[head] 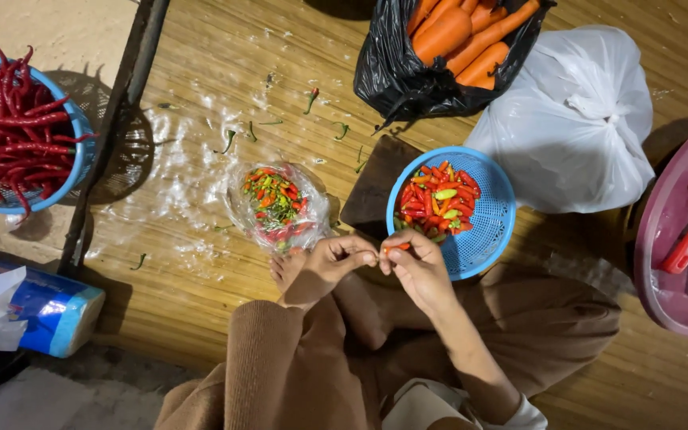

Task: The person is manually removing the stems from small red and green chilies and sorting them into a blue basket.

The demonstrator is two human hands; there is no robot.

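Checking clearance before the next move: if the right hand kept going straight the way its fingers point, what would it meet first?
The right hand points toward the left hand, sharing a small chili. It would likely meet the left fingertips first, though depth is unclear.

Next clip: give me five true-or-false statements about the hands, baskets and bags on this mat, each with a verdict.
1. Both hands, left hand and right hand, pinch one small orange-red chilli. True.
2. The small round blue plastic basket holds carrots. False: it holds small red, orange and green chillies.
3. The black plastic bag holds orange carrots. True.
4. The tied white plastic bag lies left of the clear plastic bag. False: it lies far to the right.
5. The larger blue basket at the left edge holds long red chillies. True.
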